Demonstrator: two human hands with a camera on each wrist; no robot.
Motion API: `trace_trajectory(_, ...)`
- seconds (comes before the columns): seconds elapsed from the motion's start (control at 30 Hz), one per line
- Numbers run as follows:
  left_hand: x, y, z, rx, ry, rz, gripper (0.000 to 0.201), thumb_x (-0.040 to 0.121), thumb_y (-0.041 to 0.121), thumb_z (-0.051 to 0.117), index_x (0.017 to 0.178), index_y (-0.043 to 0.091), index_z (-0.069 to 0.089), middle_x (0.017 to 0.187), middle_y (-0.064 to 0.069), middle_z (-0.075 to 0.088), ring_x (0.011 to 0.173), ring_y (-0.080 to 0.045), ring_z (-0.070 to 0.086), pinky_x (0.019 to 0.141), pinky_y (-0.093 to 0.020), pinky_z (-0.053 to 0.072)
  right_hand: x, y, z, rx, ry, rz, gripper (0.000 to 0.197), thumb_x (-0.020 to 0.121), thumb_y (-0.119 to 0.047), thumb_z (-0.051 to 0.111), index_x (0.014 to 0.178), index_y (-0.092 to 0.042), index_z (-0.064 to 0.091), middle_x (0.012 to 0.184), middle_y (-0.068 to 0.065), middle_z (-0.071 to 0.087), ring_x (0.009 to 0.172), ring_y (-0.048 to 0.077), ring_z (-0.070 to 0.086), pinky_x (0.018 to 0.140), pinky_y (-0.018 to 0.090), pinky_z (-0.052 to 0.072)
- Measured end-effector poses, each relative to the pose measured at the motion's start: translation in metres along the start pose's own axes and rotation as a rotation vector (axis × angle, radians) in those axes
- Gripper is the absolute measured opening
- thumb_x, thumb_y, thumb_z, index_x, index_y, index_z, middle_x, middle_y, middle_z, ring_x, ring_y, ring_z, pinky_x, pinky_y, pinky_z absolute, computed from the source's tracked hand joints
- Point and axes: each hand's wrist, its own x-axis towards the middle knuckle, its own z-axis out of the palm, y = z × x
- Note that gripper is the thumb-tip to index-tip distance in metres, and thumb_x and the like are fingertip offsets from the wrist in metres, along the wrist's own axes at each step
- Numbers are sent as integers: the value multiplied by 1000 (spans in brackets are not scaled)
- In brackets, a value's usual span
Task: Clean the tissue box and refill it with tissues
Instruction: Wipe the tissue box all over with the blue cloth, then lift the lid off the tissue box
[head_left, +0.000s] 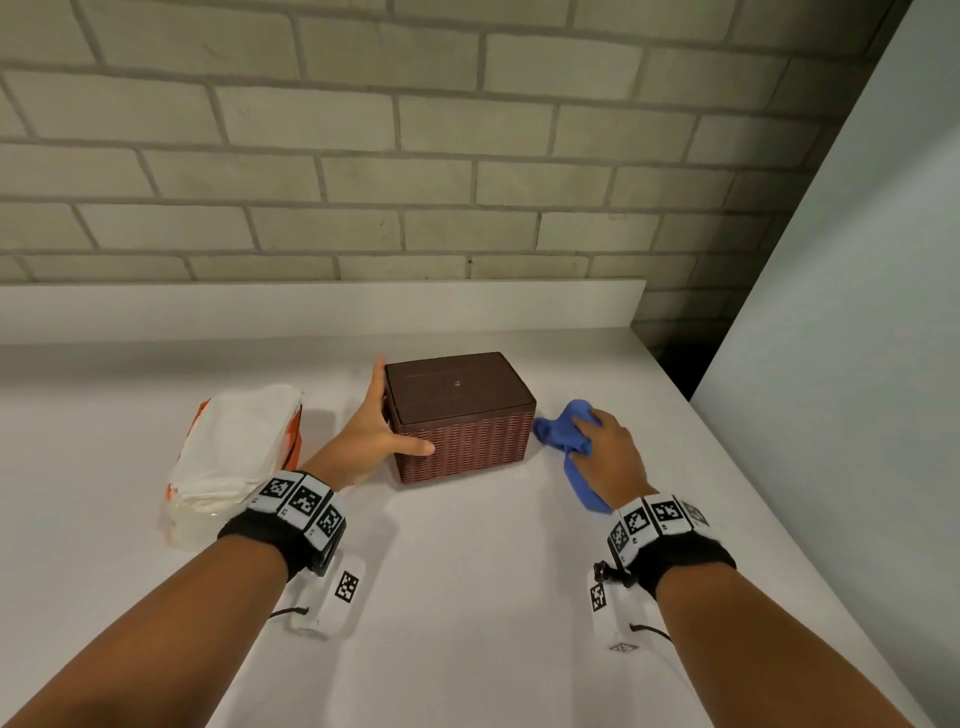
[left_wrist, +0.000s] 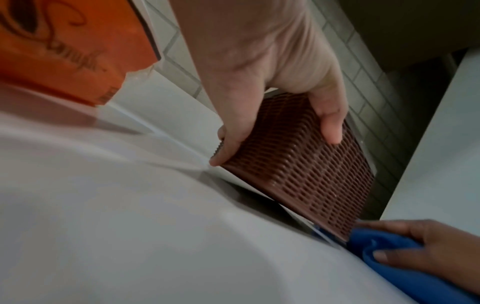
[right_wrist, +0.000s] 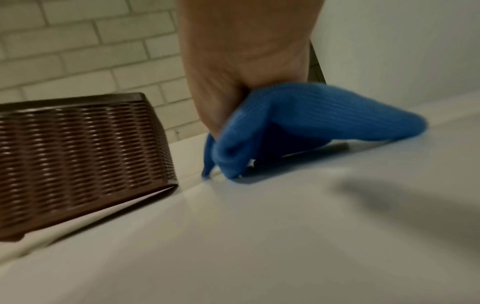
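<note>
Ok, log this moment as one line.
left hand: holds tissue box | right hand: grips blue cloth | lid: closed | tissue pack: left of box

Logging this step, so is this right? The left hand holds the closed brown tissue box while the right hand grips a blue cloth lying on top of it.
One error: the blue cloth rests on the counter right of the tissue box, not on top; the head view shows it. The left hand does hold the box, the right hand the cloth.

Left hand (left_wrist: 259, 72) around brown woven box (left_wrist: 311, 179) corner; blue cloth (left_wrist: 376, 236) under right hand (left_wrist: 446, 246)
</note>
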Motion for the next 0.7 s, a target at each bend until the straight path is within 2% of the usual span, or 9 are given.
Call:
trace_trajectory(0.03,1,-1,-2,7,-15,-10,132,66,-22,71,149,32,-16,140,5,38,126,-14,43,108,-38,37,1,4,2,-162,-1,-24,44,91,-23,57,131,-6,52,134,14,52,114,31,56,94,37,46)
trace_trajectory(0.1,2,-3,-5,29,-50,-31,137,61,-16,75,147,36,-18,144,7,34,134,-16,38,112,-42,34,-2,4,2,-370,-91,-38,59,94,-36,50,146,-15,32,153,10,28,126,32,45,102,39,42)
trace_trajectory(0.17,3,-5,-8,64,-71,-49,137,63,-17,75,146,39,-19,150,6,28,137,-17,35,111,-41,35,-6,4,2,-500,-175,-23,62,98,-42,38,151,-22,16,160,7,7,134,31,37,106,40,39)
trace_trajectory(0.23,3,-5,-11,96,-85,-59,134,68,-18,72,144,40,-22,155,3,23,139,-18,34,108,-37,39,-8,4,3,-580,-218,-18,63,99,-44,33,153,-24,8,161,6,-2,137,31,32,108,40,35)
trace_trajectory(0.37,5,-5,-17,131,-105,-106,136,67,-12,75,144,40,-24,155,3,25,135,-19,39,105,-41,42,-7,0,0,-553,-268,21,67,96,-46,37,152,-24,8,161,8,-3,142,32,24,114,42,29)
trace_trajectory(0.47,5,-3,-22,161,-119,-116,145,50,8,85,146,39,-19,154,2,29,138,-18,36,111,-44,36,-4,-10,-9,-531,-350,61,71,92,-50,46,151,-28,14,161,8,-5,146,32,15,117,45,23)
trace_trajectory(0.53,6,-4,-26,172,-132,-108,145,45,14,86,148,37,-14,152,3,32,138,-18,35,113,-45,33,-2,-22,-20,-555,-438,92,70,91,-50,49,150,-30,18,161,10,-4,147,34,7,118,48,20)
trace_trajectory(0.63,7,-5,-28,195,-142,-85,139,50,9,85,149,37,-7,150,4,36,137,-17,38,113,-45,33,0,-47,-43,-526,-482,108,64,92,-38,49,149,-27,23,159,11,8,147,36,5,119,51,14)
trace_trajectory(0.7,8,-5,-29,204,-145,-83,135,54,3,82,150,36,-8,150,4,36,136,-17,39,113,-44,33,-1,-67,-59,-472,-451,87,64,94,-22,46,151,-27,17,161,10,2,148,34,-5,119,52,5)
